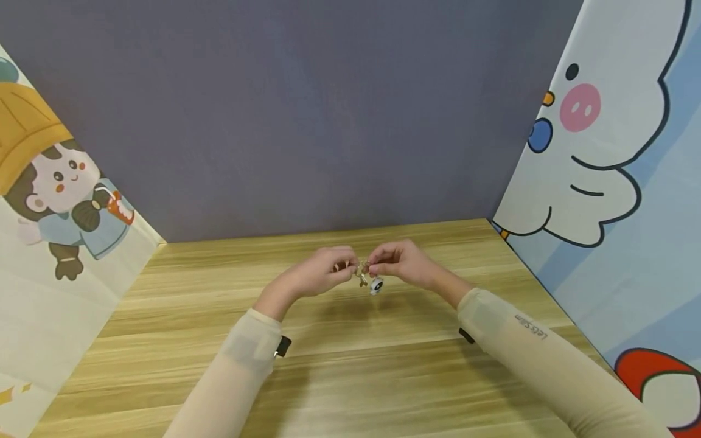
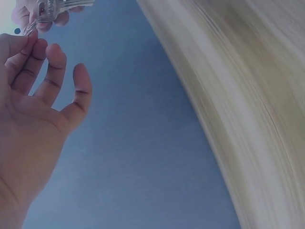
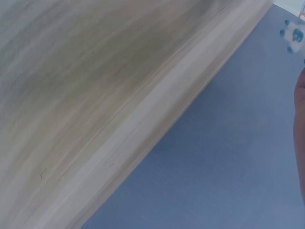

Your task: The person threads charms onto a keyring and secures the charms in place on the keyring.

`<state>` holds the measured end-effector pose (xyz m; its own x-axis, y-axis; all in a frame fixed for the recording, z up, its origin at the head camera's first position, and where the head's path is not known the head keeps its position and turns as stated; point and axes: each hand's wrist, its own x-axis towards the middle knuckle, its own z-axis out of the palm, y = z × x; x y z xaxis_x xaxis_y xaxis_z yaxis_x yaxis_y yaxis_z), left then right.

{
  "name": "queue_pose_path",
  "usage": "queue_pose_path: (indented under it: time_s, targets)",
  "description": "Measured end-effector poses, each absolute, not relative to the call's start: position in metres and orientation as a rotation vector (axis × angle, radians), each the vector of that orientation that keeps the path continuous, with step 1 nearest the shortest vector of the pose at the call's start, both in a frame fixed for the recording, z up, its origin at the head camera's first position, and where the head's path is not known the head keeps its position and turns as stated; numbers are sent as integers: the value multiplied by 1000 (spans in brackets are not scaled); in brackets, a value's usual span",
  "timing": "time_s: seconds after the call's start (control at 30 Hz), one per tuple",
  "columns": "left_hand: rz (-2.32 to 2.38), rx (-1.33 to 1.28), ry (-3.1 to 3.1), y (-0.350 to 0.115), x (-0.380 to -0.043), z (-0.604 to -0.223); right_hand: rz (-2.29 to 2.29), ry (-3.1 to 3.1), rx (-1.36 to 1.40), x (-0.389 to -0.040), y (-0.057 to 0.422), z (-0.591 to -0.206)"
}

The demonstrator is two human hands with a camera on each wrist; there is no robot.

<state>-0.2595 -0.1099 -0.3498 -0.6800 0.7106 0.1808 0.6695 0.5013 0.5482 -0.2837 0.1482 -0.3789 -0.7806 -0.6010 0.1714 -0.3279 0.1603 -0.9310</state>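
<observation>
Above the middle of the table, my two hands meet over a key ring (image 2: 30, 28) with metal keys (image 1: 362, 280) and a small white charm (image 1: 376, 286). With thumb and forefinger my left hand (image 1: 323, 272) pinches the ring; its other fingers are loosely bent in the left wrist view. My right hand (image 1: 406, 264) pinches the keychain from the other side, and the charm hangs just below its fingertips. Which part the right fingertips hold is too small to tell. At the right wrist view's edge, part of the charm (image 3: 296, 36) shows, with teal spots.
The table (image 1: 350, 377) has a wood-grain top. A dark grey panel (image 1: 328, 121) stands behind it. Printed cartoon panels rise on the left (image 1: 82, 201) and the right (image 1: 619, 140). Both forearms wear light sleeves with a black strap piece.
</observation>
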Motion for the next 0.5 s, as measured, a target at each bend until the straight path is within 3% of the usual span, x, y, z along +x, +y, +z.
queue_pose_path:
  time_s: [0.5]
  targets:
    - [967, 1226, 2647, -106, -260, -354, -1675, 2119, -916, -280, 146, -378]
